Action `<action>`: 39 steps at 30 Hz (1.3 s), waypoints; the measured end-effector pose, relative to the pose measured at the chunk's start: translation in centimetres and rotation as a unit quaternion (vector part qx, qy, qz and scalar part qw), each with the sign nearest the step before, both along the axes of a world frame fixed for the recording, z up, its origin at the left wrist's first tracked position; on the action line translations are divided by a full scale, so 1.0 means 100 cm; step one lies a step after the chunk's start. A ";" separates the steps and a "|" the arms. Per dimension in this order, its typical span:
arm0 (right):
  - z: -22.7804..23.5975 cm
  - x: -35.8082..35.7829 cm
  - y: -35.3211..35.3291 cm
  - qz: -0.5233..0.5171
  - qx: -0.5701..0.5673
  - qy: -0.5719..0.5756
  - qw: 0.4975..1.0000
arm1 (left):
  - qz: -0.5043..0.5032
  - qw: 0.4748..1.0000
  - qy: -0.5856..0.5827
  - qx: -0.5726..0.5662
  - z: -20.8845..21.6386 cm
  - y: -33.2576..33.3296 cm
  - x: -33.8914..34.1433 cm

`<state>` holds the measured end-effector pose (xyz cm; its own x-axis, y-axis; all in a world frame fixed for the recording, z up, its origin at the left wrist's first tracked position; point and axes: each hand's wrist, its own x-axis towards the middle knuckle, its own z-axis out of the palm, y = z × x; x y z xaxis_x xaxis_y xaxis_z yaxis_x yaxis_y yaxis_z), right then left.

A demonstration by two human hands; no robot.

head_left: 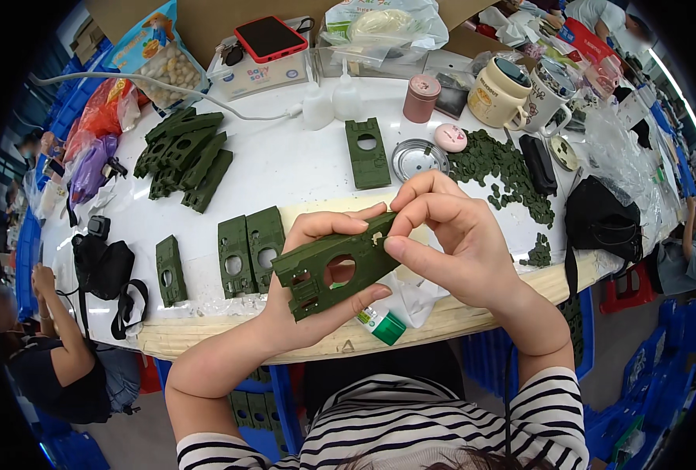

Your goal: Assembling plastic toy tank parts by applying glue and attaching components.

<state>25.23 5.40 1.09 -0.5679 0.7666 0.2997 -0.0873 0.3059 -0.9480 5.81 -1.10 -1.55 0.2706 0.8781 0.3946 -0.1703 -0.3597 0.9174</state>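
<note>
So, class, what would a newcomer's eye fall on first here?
Probably the green part in the centre, held in the left hand, with the right hand at its right end. Next, the pile of green parts at upper left and the small green pieces at right; then the red-edged phone at the top.

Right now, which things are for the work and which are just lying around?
Seemingly for the work: held green tank-like hull; piled green hulls; small dark-green pieces.

Probably just lying around: red-cased phone; cream lidded mug; purple plastic bag; blue snack pouch.
</note>
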 end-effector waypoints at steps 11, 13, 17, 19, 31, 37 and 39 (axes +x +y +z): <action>0.000 -0.001 0.000 -0.008 0.010 -0.009 1.000 | -0.003 1.000 -0.006 -0.001 -0.001 0.000 0.001; 0.000 -0.001 0.000 -0.014 0.014 -0.013 1.000 | -0.003 1.000 -0.004 0.002 -0.001 0.000 0.001; -0.002 -0.002 -0.001 -0.020 0.019 -0.009 1.000 | -0.001 1.000 -0.003 0.002 -0.001 0.000 0.002; -0.002 -0.003 -0.002 -0.024 0.021 -0.010 0.999 | 0.002 1.000 -0.001 0.006 -0.001 0.000 0.002; -0.003 -0.005 -0.003 -0.056 0.088 -0.026 0.994 | 0.025 0.999 0.022 0.029 -0.002 0.000 0.003; -0.003 -0.005 -0.002 -0.051 0.077 -0.020 0.996 | 0.040 0.998 0.036 0.043 -0.002 0.000 0.003; -0.004 -0.005 -0.001 -0.051 0.077 -0.022 0.996 | 0.041 0.998 0.037 0.043 -0.003 0.000 0.003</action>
